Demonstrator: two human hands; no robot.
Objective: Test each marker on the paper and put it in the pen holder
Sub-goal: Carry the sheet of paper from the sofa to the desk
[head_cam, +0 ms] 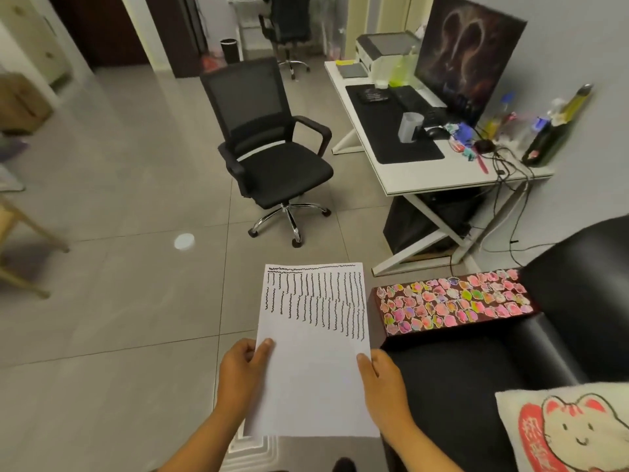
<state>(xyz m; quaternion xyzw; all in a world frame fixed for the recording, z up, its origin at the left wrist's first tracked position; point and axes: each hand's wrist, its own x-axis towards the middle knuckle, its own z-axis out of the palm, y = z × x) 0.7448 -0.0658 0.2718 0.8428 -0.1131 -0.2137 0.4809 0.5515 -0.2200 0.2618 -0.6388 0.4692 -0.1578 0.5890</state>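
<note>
I hold a white sheet of paper [315, 362] in front of me over the floor. Its upper half is covered with several columns of black wavy marker lines; the lower half is blank. My left hand [240, 369] grips its left edge, thumb on top. My right hand [383, 379] grips its right edge. A grey cup-shaped pen holder [410, 127] stands on the black mat of the white desk [442, 175] at the upper right. A cluster of coloured markers [464, 141] lies on the desk to the holder's right.
A black office chair [272, 155] stands on the tiled floor between me and the desk. A monitor [466, 59] and printer [384, 49] sit on the desk. A black sofa [510, 352] with a sticker-covered armrest [452, 306] and a cat cushion [571, 430] is at my right.
</note>
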